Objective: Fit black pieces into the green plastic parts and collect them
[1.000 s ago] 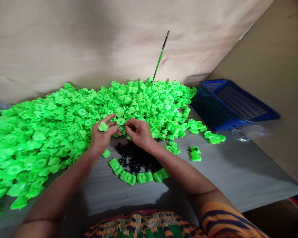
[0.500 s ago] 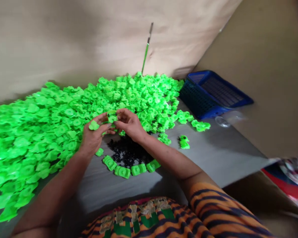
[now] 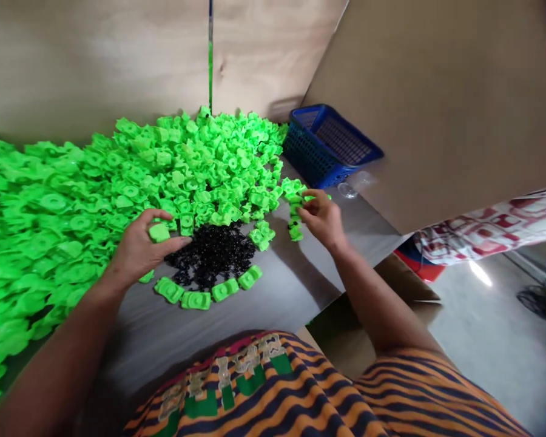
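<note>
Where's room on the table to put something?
Two bare grey patches of table: one between the row of green pieces and the striped shirt, another between the row's right end and the right arm. It's crowded left and back, under the green heap, and at the black pile.

My left hand [image 3: 134, 250] and right hand [image 3: 324, 223] are bare, and I wear an orange shirt [image 3: 318, 400] with dark stripes, green blocks [image 3: 251, 382] and pale shapes [image 3: 247, 359] across the front, and a striped right sleeve [image 3: 416, 385].
</note>
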A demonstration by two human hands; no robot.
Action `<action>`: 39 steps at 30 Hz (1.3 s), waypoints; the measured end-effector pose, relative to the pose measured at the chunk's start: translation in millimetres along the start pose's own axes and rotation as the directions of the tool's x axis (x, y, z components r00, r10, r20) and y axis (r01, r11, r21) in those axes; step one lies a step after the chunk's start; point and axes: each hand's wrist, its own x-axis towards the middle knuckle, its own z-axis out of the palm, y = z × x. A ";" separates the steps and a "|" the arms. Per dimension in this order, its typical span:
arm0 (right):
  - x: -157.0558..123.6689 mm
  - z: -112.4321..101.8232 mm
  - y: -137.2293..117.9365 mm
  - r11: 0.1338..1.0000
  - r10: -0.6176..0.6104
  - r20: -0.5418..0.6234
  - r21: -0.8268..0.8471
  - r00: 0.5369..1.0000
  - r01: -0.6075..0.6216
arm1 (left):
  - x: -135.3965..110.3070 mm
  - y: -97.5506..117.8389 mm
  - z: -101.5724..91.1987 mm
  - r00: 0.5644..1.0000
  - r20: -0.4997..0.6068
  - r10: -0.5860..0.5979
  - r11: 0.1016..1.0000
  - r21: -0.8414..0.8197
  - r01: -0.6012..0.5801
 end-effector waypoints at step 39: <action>-27.0 161.2 -141.3 0.490 -0.390 0.766 -0.298 0.512 0.819 | 17.5 -12.2 1.5 0.990 -0.091 -0.109 0.741 -0.671 0.020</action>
